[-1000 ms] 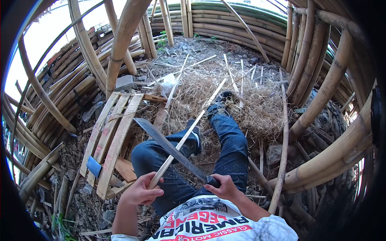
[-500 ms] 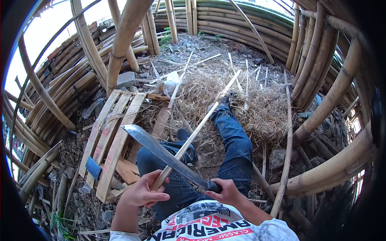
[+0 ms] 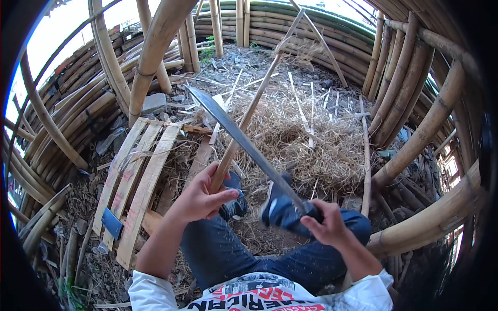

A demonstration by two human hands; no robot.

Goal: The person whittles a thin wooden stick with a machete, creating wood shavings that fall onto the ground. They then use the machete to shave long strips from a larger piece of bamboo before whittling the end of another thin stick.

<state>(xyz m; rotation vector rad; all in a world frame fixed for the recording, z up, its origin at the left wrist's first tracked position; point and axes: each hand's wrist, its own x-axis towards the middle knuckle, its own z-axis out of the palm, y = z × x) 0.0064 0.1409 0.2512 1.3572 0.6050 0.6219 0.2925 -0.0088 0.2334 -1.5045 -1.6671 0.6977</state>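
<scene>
My left hand is wrapped round the lower end of a long bamboo strip, which slants up and away to the right. Wispy shavings cling near its far end. In my right hand is the dark handle of a machete. Its long curved blade points up to the left and crosses the strip in this view, a little above my left hand. My bent legs in jeans are below both hands, with the right shoe close beside the machete handle.
Dry bamboo shavings heap on the ground ahead. To the left lies a slatted wooden pallet with a blue phone on it. Bamboo poles stand around, and a thick pole slants in at the right.
Both hands have risen forward, lifting the strip and machete. The strip's far end has swung up with shavings hanging from it. My right leg has bent and pulled back.
</scene>
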